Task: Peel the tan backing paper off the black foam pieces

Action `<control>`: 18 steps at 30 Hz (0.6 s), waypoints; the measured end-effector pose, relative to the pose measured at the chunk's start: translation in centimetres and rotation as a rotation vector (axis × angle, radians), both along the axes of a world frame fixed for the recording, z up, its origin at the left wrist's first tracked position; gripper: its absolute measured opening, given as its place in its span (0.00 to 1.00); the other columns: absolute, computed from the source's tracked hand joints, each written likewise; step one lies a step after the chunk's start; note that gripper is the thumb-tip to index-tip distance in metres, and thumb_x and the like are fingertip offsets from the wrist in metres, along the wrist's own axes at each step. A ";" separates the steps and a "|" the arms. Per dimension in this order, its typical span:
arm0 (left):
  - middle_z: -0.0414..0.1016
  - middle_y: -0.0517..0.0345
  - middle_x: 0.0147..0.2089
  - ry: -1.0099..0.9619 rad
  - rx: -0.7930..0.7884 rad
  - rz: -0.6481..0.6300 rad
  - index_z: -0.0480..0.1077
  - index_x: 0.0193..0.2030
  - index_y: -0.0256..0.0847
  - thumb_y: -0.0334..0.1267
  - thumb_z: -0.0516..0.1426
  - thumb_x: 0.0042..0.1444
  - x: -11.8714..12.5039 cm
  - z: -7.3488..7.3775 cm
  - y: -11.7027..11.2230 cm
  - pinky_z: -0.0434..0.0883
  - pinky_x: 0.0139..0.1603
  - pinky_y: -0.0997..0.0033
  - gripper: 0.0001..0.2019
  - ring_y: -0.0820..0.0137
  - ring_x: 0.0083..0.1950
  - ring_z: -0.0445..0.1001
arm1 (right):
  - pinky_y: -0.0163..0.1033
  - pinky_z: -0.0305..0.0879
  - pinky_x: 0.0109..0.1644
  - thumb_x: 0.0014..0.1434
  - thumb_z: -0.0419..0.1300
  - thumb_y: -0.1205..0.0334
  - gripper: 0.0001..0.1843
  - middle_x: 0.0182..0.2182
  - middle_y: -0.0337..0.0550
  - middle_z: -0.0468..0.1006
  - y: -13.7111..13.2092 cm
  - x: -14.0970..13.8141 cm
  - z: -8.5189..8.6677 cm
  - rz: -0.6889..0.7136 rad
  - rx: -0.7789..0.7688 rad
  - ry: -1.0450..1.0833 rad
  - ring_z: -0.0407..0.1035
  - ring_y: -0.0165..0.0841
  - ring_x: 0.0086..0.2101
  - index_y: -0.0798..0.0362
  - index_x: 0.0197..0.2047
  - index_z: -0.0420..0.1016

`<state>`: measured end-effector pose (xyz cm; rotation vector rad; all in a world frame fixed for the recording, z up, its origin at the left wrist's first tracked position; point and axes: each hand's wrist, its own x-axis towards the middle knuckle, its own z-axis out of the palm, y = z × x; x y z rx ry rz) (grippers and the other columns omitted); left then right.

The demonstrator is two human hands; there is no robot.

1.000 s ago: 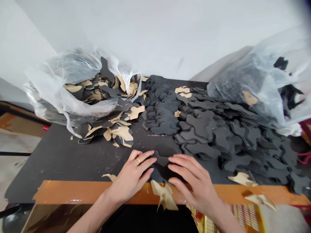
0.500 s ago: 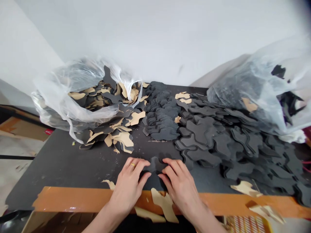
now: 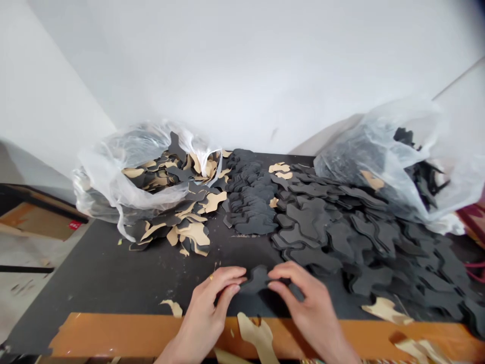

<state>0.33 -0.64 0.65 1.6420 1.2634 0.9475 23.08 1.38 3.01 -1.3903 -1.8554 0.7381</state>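
Note:
My left hand (image 3: 212, 303) and my right hand (image 3: 306, 298) meet at the near part of the dark table. Between their fingertips is a small black foam cut-out (image 3: 257, 279), which both hands seem to pinch from opposite sides. Its lower part is partly hidden by my fingers. Just below, a peeled tan backing scrap (image 3: 257, 336) hangs over the table's orange front edge (image 3: 113, 336). A smaller tan scrap (image 3: 173, 307) lies near my left hand. Behind my right hand spreads a wide layer of black foam cut-outs (image 3: 341, 237).
Tan-backed cut-outs (image 3: 193, 232) spill from a clear plastic bag (image 3: 113, 177) at back left. A stacked row of black pieces (image 3: 250, 202) stands at centre. Another bulging plastic bag (image 3: 379, 156) sits back right. A white wall rises behind the table.
The view has tipped upward, so the table sits lower in the picture. My hands have spread slightly apart, and more of the black cut-out shows between them.

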 end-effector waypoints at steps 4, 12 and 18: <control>0.72 0.56 0.59 0.207 0.281 0.000 0.70 0.53 0.48 0.30 0.52 0.67 -1.5 1.6 1.5 0.68 0.62 0.64 0.12 0.67 0.60 0.70 | 0.54 0.59 0.60 0.64 0.60 0.59 0.09 0.52 0.52 0.73 3.0 3.8 2.3 -0.383 0.510 -0.336 0.66 0.47 0.54 0.51 0.46 0.76; 0.76 0.51 0.53 0.878 0.525 0.038 0.73 0.48 0.40 0.31 0.55 0.65 -4.6 3.7 11.5 0.70 0.54 0.63 0.09 0.60 0.55 0.69 | 0.44 0.73 0.45 0.63 0.60 0.67 0.14 0.45 0.50 0.74 6.7 -2.2 -0.6 0.007 0.401 -0.640 0.70 0.42 0.44 0.53 0.52 0.68; 0.79 0.48 0.38 0.958 0.496 0.049 0.76 0.35 0.38 0.29 0.61 0.57 -4.2 3.9 16.7 0.70 0.44 0.61 0.02 0.55 0.46 0.72 | 0.49 0.73 0.43 0.60 0.58 0.73 0.13 0.40 0.52 0.73 8.8 -4.2 -1.9 0.028 0.462 -0.744 0.68 0.45 0.40 0.55 0.48 0.70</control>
